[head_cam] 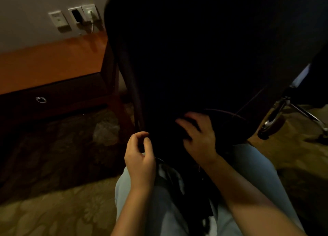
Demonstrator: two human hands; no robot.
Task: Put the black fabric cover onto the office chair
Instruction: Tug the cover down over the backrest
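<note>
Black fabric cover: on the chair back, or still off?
On, apparently: black fabric cover spans the office chair; left hand pinches its edge, right hand grips its lower end. Darkness hides more.

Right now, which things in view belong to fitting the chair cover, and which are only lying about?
Belongs to the job: black fabric cover, office chair, left hand pinching the cover's edge, right hand on the fabric.
Just lying about: wooden desk, wall sockets, patterned carpet.
</note>
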